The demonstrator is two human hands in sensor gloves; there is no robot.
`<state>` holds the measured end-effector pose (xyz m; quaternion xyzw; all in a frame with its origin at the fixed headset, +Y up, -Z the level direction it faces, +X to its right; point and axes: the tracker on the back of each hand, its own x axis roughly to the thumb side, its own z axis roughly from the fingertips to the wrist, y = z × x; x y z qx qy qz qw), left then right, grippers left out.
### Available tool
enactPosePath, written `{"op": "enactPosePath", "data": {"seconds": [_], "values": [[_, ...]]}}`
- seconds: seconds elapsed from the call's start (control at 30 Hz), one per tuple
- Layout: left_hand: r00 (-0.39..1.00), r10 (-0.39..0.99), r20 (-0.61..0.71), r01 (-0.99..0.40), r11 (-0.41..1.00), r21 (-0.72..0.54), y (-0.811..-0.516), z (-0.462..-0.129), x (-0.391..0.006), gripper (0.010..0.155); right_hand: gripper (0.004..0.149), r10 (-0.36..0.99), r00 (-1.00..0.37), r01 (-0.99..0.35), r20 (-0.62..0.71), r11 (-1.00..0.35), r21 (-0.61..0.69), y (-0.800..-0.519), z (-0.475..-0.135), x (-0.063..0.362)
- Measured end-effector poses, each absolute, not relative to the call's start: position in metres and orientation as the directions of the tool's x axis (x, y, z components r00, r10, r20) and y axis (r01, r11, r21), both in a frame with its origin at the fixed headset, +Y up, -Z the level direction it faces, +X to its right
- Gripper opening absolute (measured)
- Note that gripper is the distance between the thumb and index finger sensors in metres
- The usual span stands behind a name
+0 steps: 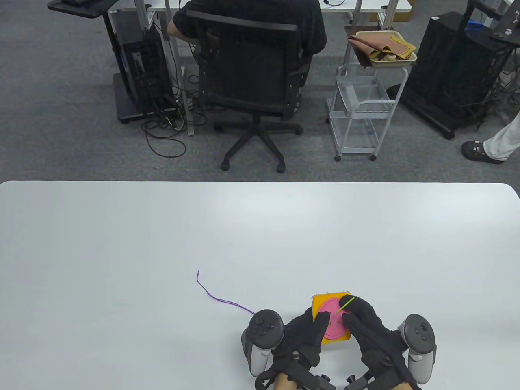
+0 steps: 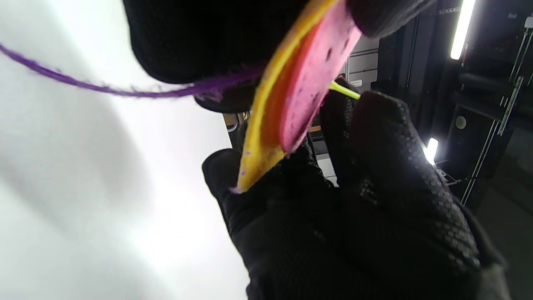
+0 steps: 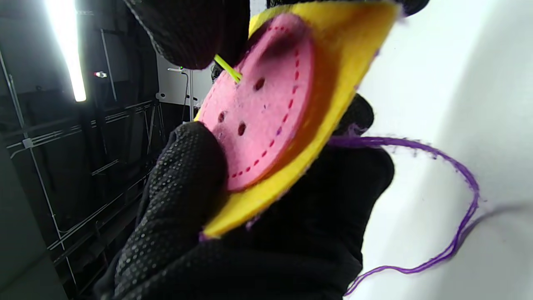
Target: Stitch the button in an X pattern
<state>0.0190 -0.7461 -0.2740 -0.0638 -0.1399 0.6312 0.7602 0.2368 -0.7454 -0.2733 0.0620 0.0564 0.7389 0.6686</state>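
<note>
A yellow felt square point(image 1: 331, 321) with a pink felt button point(image 1: 334, 323) on it is held up near the table's front edge. My left hand point(image 1: 302, 339) grips its left side, thumb on the pink button point(image 3: 258, 121) and fingers behind the yellow felt point(image 3: 333, 83). My right hand point(image 1: 365, 325) pinches a yellow-green needle point(image 1: 346, 303) at the button's upper right; the needle point(image 3: 228, 68) tip meets the button near one of its holes. A purple thread point(image 1: 221, 300) trails from behind the felt point(image 2: 266, 125) out to the left; the thread point(image 2: 104, 88) shows close in the left wrist view.
The white table point(image 1: 162, 243) spreads out beyond the hands. Past its far edge stand an office chair point(image 1: 252, 89) with a person seated, a white cart point(image 1: 361, 109) and black equipment racks point(image 1: 455, 69).
</note>
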Motion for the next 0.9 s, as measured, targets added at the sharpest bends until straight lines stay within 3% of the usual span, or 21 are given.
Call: {"op": "enactPosePath", "data": {"seconds": [0.53,0.9], "values": [[0.218,0.962,0.165,-0.924,0.257,-0.282,-0.743,-0.271,0.026,0.051,0.036,0.991,-0.134,-0.985,-0.003,-0.133,0.110,-0.744,-0.275,0.246],[0.222,0.966,0.136,-0.936,0.250,-0.250,-0.746,-0.276,0.020,0.051,0.037,0.997,0.030,-0.996,-0.065,0.035,0.078,-0.742,-0.282,0.268]]}}
